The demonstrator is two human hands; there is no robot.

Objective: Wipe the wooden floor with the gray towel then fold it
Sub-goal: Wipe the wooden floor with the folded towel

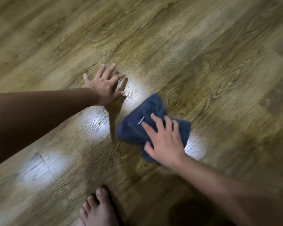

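Past our bare foot (99, 207), our right hand (165, 142) presses flat, fingers spread, on the soft, limp gray towel (147, 115) at centre frame, best pinched at a corner, while our left hand (104, 87) rests splayed on the wooden floor (203, 46).

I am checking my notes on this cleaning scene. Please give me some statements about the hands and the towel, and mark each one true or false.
1. The right hand lies flat on the gray towel. True.
2. The left hand holds a corner of the towel. False: it is spread on the bare wooden floor, apart from the towel.
3. The towel is neatly folded into a square. False: it lies bunched and uneven.
4. A bare foot shows at the bottom edge. True.
5. The towel lies to the right of the left hand. True.
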